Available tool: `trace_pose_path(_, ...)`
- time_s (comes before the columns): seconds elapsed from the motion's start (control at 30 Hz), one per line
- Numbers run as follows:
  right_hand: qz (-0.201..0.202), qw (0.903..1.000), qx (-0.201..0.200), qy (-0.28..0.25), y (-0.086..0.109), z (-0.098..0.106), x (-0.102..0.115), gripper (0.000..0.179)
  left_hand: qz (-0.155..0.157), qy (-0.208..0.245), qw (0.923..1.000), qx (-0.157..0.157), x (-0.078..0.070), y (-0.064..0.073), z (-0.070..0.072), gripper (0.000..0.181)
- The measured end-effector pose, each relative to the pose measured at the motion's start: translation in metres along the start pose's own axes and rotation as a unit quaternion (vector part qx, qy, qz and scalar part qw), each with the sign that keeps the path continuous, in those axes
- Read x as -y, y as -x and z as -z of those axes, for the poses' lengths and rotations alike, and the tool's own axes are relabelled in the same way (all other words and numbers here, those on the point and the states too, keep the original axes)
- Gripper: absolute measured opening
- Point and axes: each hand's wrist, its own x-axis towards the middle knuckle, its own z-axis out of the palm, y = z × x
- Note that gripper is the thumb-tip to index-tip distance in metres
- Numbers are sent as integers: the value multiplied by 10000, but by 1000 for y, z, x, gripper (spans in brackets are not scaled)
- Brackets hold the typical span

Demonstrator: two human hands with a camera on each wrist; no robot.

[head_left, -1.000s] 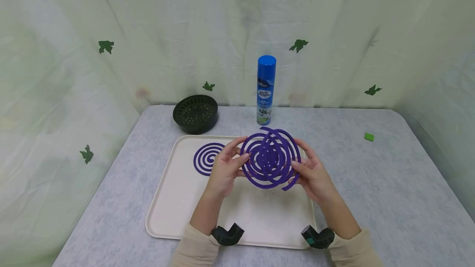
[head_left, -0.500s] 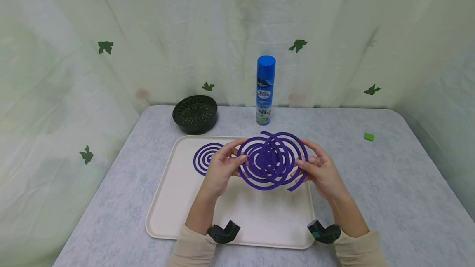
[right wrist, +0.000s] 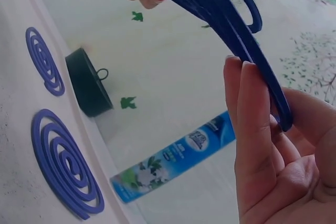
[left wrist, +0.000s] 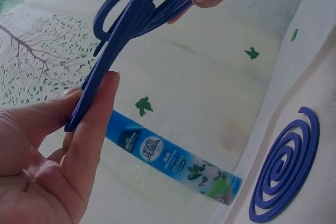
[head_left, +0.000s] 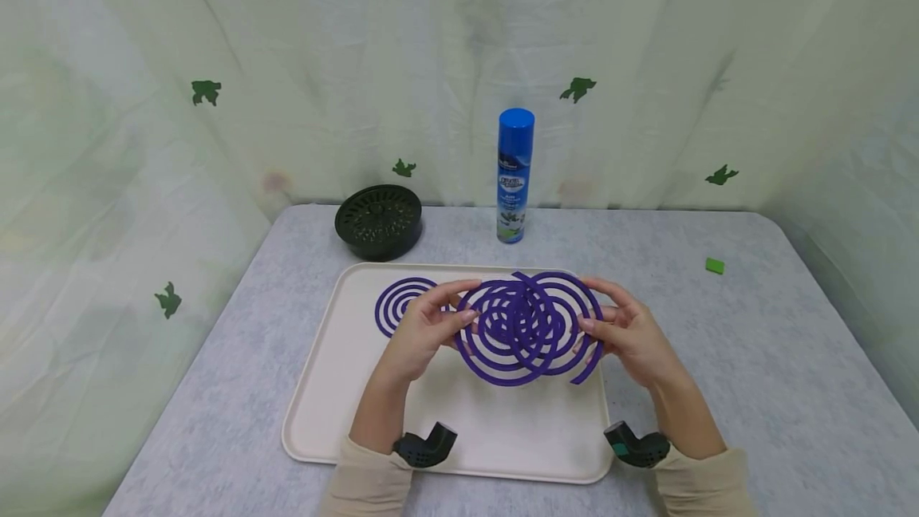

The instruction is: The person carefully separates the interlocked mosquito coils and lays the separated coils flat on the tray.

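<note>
Two purple mosquito coils overlap above the tray. My left hand [head_left: 420, 337] pinches the outer ring of the left coil [head_left: 502, 382] between thumb and fingers. On the other side, my right hand [head_left: 639, 345] pinches the rim of the right coil [head_left: 556, 275] the same way. Their middle rings cross and look interleaved. From the left wrist, the held coils [left wrist: 113, 51] appear edge-on, tilted up from the fingertips. In the right wrist view, two more coils lie flat: a nearer coil [right wrist: 39, 148] and a farther coil [right wrist: 32, 51].
A cream tray [head_left: 345, 413] lies under my hands on the grey table [head_left: 718, 357]. Behind it stand a dark green round tin with a slotted face [head_left: 379, 218] and a blue spray can [head_left: 513, 174]. A small green block [head_left: 714, 266] lies at the right. A curtain [head_left: 459, 38] hangs behind.
My hands have moved apart, left hand leftward and right hand rightward. The two held coils have slid outward, overlap less, and sit slightly lower in the head view.
</note>
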Motion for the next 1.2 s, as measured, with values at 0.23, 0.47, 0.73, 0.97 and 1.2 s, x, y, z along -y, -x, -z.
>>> trace_pose_path(0.23, -93, 9999, -41, 91, 1, 2, 2, 50, 121, 52, 9995, -279, -2, -1, -4, 41)
trace_pose_path(0.47, 22, 9933, -1015, -550, -5, -17, 2, 52, 321, 858, 9935, -681, -3, -4, -15, 57)
trace_pose_path(0.73, 95, 9951, -855, -495, -6, -26, 2, 54, 285, 894, 9938, -605, -5, -5, -11, 59)
trace_pose_path(0.97, -112, 9989, -378, 253, 3, -18, 1, 63, 266, 599, 9965, -515, -5, -1, -3, 58)
trace_pose_path(1.2, -365, 9975, -267, 543, 12, -8, -1, 61, 455, 111, 9986, -254, -3, 4, 5, 56)
